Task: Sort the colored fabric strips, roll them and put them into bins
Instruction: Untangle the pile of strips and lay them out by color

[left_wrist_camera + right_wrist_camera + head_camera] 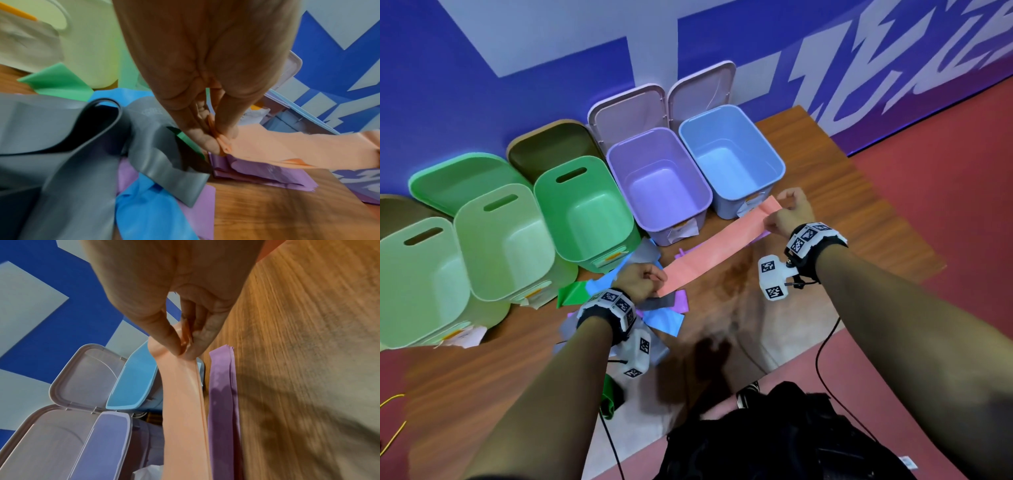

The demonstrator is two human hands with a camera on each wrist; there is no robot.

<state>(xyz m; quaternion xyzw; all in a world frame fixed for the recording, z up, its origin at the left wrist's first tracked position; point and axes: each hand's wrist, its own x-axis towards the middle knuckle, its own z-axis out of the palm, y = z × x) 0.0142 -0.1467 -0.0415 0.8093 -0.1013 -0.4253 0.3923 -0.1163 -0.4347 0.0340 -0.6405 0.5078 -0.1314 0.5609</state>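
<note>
A long orange strip [717,248] hangs stretched above the wooden table [842,178] between my two hands. My left hand [643,281] pinches its near end [223,146] over a heap of grey [61,146], blue [148,211], green [55,82] and purple strips [267,175]. My right hand [789,212] pinches the far end [185,347] in front of the blue bin [732,157]. A flat purple strip [223,402] lies on the table just beside the orange one.
Open bins line the wall: three green ones [582,209] on the left, then a purple bin [657,181] and the blue one, their lids leaning back. A black bag [784,435] sits on the red floor near the table's front edge.
</note>
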